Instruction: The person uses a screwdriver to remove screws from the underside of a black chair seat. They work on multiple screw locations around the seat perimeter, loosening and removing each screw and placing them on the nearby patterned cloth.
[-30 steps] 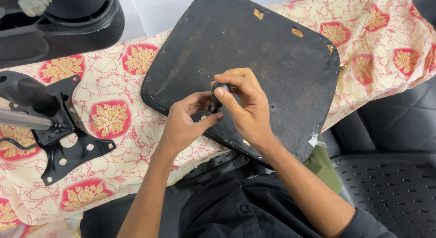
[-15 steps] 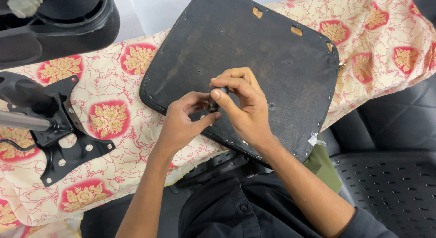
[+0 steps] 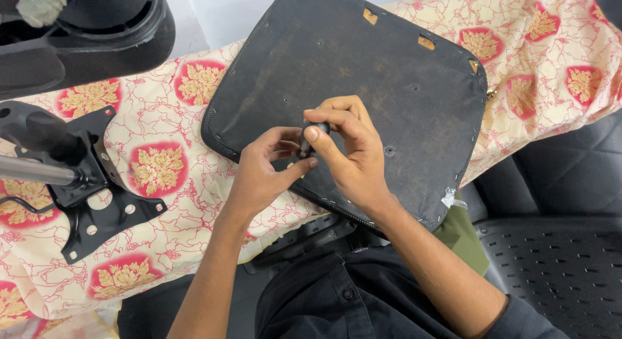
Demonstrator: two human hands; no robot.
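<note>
A dark, worn chair seat board (image 3: 389, 86) lies upside down on a flower-patterned cloth (image 3: 162, 164). Over the board's near left part, my right hand (image 3: 346, 154) pinches a small black knob-like part (image 3: 315, 128) between thumb and fingers. My left hand (image 3: 265, 170) is right beside it, fingertips touching the lower end of the same small part. The piece is mostly hidden by my fingers. Small holes dot the board around my hands.
A black metal chair mechanism plate (image 3: 91, 196) with a chrome cylinder (image 3: 32, 170) lies at the left on the cloth. A black chair base part (image 3: 84, 34) sits at the top left. A black perforated chair seat (image 3: 557, 274) is at the lower right.
Both hands stay at the same spot on the board; the fingers have shifted slightly around the small black part, which now shows more clearly at my right fingertips.
</note>
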